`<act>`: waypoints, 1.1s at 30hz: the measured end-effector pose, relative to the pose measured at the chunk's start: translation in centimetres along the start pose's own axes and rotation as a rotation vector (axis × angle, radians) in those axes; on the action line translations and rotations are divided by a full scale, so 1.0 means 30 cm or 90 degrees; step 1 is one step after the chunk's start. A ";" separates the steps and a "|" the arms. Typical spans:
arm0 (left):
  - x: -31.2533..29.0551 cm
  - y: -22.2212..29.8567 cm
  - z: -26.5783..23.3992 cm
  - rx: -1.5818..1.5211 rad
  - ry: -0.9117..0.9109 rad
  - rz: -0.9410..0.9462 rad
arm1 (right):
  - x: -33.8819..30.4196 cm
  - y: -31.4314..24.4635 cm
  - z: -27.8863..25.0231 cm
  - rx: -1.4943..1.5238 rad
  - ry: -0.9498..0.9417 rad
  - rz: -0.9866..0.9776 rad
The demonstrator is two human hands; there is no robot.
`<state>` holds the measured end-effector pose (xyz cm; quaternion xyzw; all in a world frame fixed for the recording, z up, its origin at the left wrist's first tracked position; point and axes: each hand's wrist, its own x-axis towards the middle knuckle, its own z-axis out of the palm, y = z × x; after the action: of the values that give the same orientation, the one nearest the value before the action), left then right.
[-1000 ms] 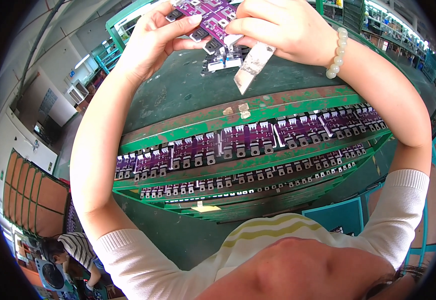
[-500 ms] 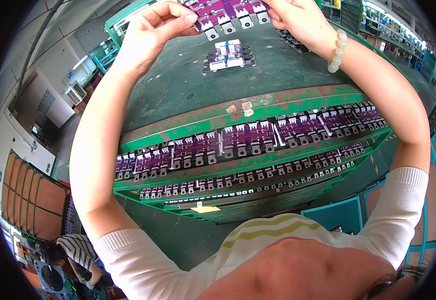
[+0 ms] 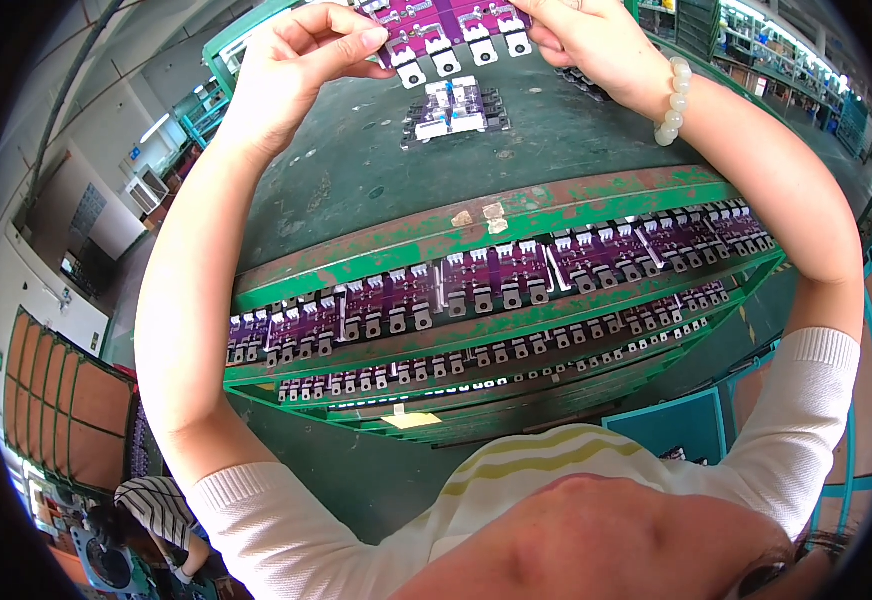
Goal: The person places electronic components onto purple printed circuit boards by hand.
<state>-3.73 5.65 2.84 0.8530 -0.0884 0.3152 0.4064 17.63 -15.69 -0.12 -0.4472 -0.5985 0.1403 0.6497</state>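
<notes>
Several tiers of a chipped, green-painted metal rack [image 3: 376, 256] hold rows of purple circuit boards [image 3: 496, 272] fitted with grey-tabbed components; a flat teal tray [image 3: 661, 430] lies below, with small dark parts [image 3: 678, 455] by its lower edge, though whether they sit inside cannot be told. Torn beige paper scraps [image 3: 495, 217] stick to the rack's front rail, and a yellow paper slip [image 3: 412, 421] shows lower down; any writing on them is too small to read. The left hand [image 3: 301, 75] pinches one raised purple board with silver-tabbed components [image 3: 441, 22] at its left edge, between thumb and fingers; the right hand [image 3: 601, 50], wearing a pale beaded bracelet [image 3: 678, 100], grips its right end; the board is over the worn dark-green tabletop [image 3: 336, 190], near a black-and-white fixture with blue pieces [image 3: 453, 120]. A co-worker in a striped top [image 3: 156, 505] bends at lower left; lit shelving [image 3: 796, 60] stands at upper right.
</notes>
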 end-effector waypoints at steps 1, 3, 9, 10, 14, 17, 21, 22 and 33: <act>0.001 0.000 -0.002 -0.002 -0.006 0.007 | 0.002 0.004 -0.002 0.014 -0.004 0.002; 0.000 0.000 0.000 -0.011 -0.006 0.002 | 0.002 0.004 0.000 0.027 -0.010 0.005; -0.001 -0.002 -0.003 0.010 0.002 -0.009 | -0.013 -0.014 0.014 -0.022 -0.013 0.004; -0.001 -0.004 -0.005 0.012 -0.002 -0.005 | -0.014 -0.017 0.019 -0.024 -0.002 0.009; 0.005 -0.016 -0.008 0.036 0.005 0.006 | -0.007 0.004 0.003 0.033 -0.006 0.008; 0.006 -0.017 -0.008 0.049 0.008 0.015 | -0.002 0.013 -0.006 0.039 -0.001 0.015; 0.001 -0.014 -0.010 0.052 0.008 0.002 | 0.000 0.008 -0.011 0.038 -0.025 0.038; 0.000 -0.013 -0.011 0.053 0.008 0.003 | 0.001 0.010 -0.012 0.045 -0.030 0.043; -0.003 -0.016 -0.012 0.053 -0.005 0.014 | -0.002 -0.008 0.001 0.015 -0.035 0.048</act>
<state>-3.77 6.22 2.66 0.8692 -0.0864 0.3199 0.3669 17.51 -15.86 0.01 -0.4580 -0.5970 0.1836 0.6326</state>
